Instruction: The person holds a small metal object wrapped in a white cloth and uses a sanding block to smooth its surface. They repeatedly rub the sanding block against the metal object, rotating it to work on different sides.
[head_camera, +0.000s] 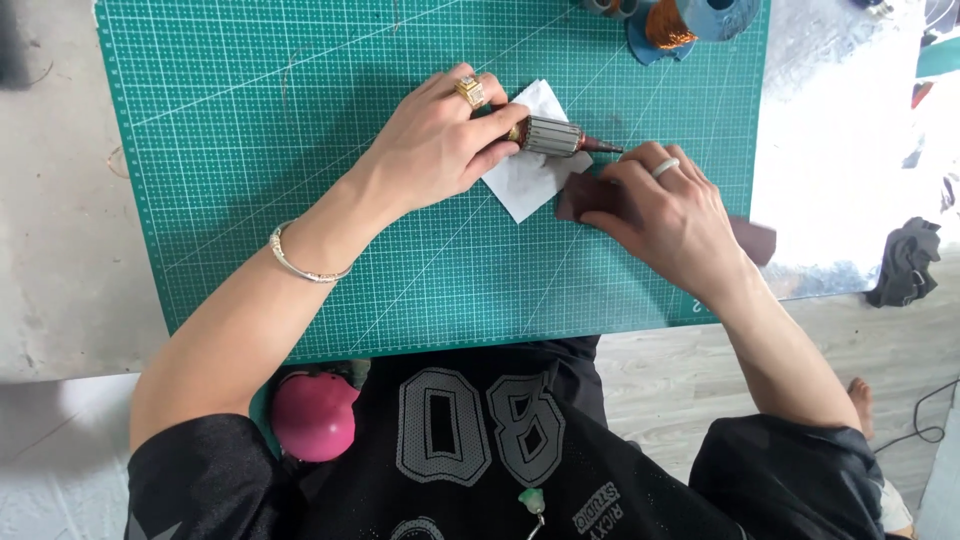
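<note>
steadily, my left hand (435, 140) gripped the motor armature (553, 136) over white paper (520, 180) on the green cutting mat (300, 200), while my right hand (665, 215) pinched brown sandpaper (585, 195) beside its shaft; light, even strokes seemed wisest.

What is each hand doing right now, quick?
Left hand: closed on the small motor rotor, holding it over the white paper.
Right hand: fingers bent, pressing a dark brown sheet onto the green mat.
</note>
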